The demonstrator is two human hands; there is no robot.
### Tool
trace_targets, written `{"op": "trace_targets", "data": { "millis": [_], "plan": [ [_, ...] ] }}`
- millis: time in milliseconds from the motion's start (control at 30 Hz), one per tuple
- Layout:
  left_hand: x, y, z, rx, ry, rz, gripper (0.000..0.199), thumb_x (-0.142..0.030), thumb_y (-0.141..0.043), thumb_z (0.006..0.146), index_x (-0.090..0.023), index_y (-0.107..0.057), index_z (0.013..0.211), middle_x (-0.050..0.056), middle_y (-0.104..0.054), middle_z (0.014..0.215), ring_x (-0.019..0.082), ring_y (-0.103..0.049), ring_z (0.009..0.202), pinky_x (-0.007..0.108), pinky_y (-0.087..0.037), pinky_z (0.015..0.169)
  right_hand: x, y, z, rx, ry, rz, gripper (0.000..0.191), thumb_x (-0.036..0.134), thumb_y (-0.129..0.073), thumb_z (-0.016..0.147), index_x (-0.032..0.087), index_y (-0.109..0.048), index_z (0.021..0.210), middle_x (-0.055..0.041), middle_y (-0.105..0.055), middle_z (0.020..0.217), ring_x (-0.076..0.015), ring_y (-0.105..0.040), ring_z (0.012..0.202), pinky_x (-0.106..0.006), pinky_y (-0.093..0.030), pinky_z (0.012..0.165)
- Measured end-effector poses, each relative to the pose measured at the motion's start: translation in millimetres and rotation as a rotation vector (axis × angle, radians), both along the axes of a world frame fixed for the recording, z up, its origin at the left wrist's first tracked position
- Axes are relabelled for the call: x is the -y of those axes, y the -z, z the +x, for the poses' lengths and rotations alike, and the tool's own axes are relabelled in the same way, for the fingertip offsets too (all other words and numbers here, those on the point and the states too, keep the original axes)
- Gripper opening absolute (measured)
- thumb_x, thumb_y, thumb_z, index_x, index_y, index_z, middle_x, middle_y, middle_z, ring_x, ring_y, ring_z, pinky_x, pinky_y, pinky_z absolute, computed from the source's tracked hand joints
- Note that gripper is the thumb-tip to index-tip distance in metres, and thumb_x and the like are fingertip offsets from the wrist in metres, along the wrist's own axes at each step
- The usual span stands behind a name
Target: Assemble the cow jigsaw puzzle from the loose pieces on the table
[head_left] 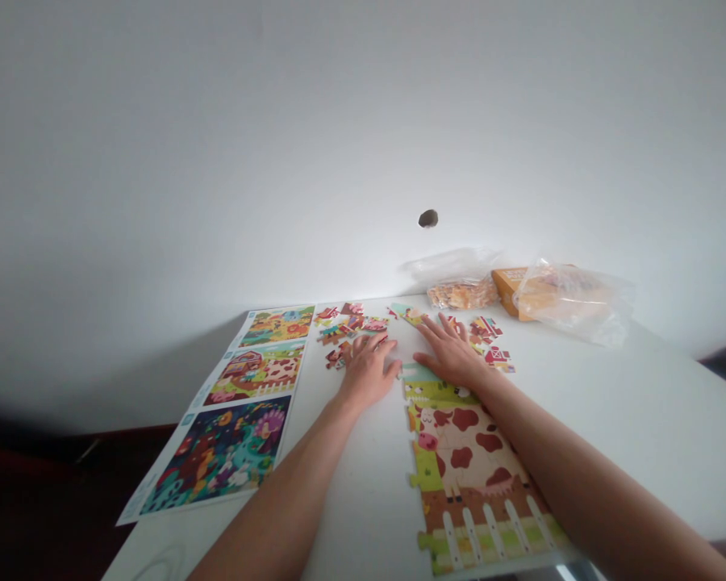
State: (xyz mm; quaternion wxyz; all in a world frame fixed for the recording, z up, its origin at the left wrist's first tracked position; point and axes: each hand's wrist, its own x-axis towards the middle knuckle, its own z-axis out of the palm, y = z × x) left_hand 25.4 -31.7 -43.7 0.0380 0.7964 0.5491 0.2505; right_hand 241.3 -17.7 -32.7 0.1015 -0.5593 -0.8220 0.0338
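Note:
My left hand (368,371) reaches over a cluster of loose jigsaw pieces (342,327), its fingers apart and slightly curved; its fingertips are at the near edge of the cluster. With fingers spread, my right hand (451,353) lies at the top edge of a partly joined jigsaw puzzle (465,444). That joined section shows a brown-spotted cow, green grass and a white fence, and my right forearm covers part of its right side. Beyond the right fingers is a piece group (406,313) in light blue and yellow. More red-and-white pieces (487,329) lie right of that hand.
A printed picture sheet (299,379) with three scenes lies on the white table (605,420) at left. Along the wall (339,161) are a clear bag of pieces (463,292) and an orange box (508,290), partly covered by a clear plastic bag (593,311).

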Motion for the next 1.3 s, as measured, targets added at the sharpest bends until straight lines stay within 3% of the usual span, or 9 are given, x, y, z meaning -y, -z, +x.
{"op": "trace_targets", "data": {
  "millis": [100, 267, 533, 633, 733, 833, 933, 1100, 1300],
  "plan": [
    [0, -1.5, 0, -0.004, 0.047, -0.01, 0.032, -0.024, -0.055, 0.089, -0.032, -0.068, 0.118, 0.001, -0.055, 0.139, 0.031, -0.044, 0.124, 0.053, -0.032, 0.106, 0, -0.7, -2, 0.01, -0.034, -0.04, 0.067, 0.06, -0.033, 0.098, 0.025, -0.025, 0.155, -0.0084, -0.026, 0.159, -0.0374, -0.007, 0.148, -0.069, -0.013, 0.111],
    [-1, 0.5, -1, -0.009, 0.056, -0.028, 0.033, -0.021, -0.052, 0.091, -0.032, -0.07, 0.116, 0.0, -0.057, 0.138, 0.029, -0.043, 0.125, 0.05, -0.032, 0.107, 0, -2.6, -5, 0.005, 0.072, 0.018, 0.059, 0.057, -0.042, 0.096, 0.025, -0.039, 0.146, -0.0114, -0.041, 0.149, -0.0397, -0.021, 0.143, -0.069, -0.013, 0.109],
    [0, -0.8, 1, -0.016, 0.039, -0.015, 0.032, -0.02, -0.054, 0.089, -0.031, -0.069, 0.114, 0.0, -0.059, 0.135, 0.029, -0.044, 0.123, 0.052, -0.032, 0.106, 6, -14.8, 1, 0.077, 0.39, 0.189, 0.036, 0.045, -0.054, 0.091, 0.016, -0.072, 0.102, -0.0183, -0.061, 0.115, -0.0377, -0.045, 0.115, -0.065, -0.013, 0.108],
    [-1, -2.2, 3, -0.013, 0.019, -0.017, 0.032, -0.021, -0.056, 0.087, -0.03, -0.069, 0.115, 0.002, -0.059, 0.135, 0.031, -0.044, 0.124, 0.054, -0.032, 0.106, 3, -19.3, -4, 0.014, 0.288, 0.205, 0.03, 0.03, -0.05, 0.091, 0.017, -0.068, 0.112, -0.0156, -0.06, 0.122, -0.0336, -0.046, 0.118, -0.057, -0.025, 0.107],
    [-3, -3.3, 2, -0.01, -0.022, -0.031, 0.034, -0.024, -0.059, 0.085, -0.029, -0.067, 0.117, 0.004, -0.057, 0.137, 0.034, -0.043, 0.126, 0.057, -0.031, 0.106, -12, -21.8, -17, -0.021, 0.109, 0.154, 0.041, 0.024, -0.047, 0.091, 0.018, -0.056, 0.131, -0.0122, -0.055, 0.135, -0.0291, -0.045, 0.123, -0.045, -0.036, 0.103],
    [-6, -2.1, -2, -0.008, -0.02, -0.046, 0.037, -0.023, -0.058, 0.084, -0.027, -0.065, 0.12, 0.005, -0.056, 0.139, 0.034, -0.043, 0.128, 0.056, -0.03, 0.108, -35, -21.5, -35, 0.018, -0.012, 0.074, 0.051, 0.035, -0.048, 0.095, 0.019, -0.043, 0.142, -0.0121, -0.045, 0.147, -0.031, -0.039, 0.13, -0.048, -0.037, 0.103],
    [-9, 0.9, -7, 0.013, -0.031, -0.032, 0.042, -0.016, -0.054, 0.083, -0.024, -0.063, 0.123, 0.005, -0.056, 0.139, 0.031, -0.044, 0.128, 0.051, -0.031, 0.111, -46, -20.5, -48, 0.046, -0.049, -0.003, 0.045, 0.041, -0.047, 0.096, 0.02, -0.05, 0.136, -0.0117, -0.048, 0.145, -0.0326, -0.041, 0.131, -0.054, -0.037, 0.103],
    [-11, 3.6, -10, 0.029, -0.046, 0.002, 0.057, -0.005, -0.047, 0.08, -0.024, -0.058, 0.132, 0.003, -0.056, 0.14, 0.029, -0.045, 0.128, 0.049, -0.032, 0.112, -16, -19.8, -40, 0.034, -0.119, -0.052, 0.044, 0.035, -0.044, 0.097, 0.024, -0.05, 0.138, -0.0082, -0.048, 0.146, -0.0303, -0.038, 0.137, -0.056, -0.033, 0.109],
    [-11, 8.4, -8, 0.001, 0.011, -0.02, 0.059, -0.008, -0.045, 0.084, -0.032, -0.052, 0.137, 0.0, -0.054, 0.144, 0.033, -0.037, 0.136, 0.059, -0.026, 0.111, 28, -8.7, -18, -0.053, -0.15, -0.081, 0.06, 0.05, -0.042, 0.096, 0.023, -0.036, 0.149, -0.0089, -0.03, 0.158, -0.0342, -0.024, 0.145, -0.065, -0.021, 0.112]
  ]
}}
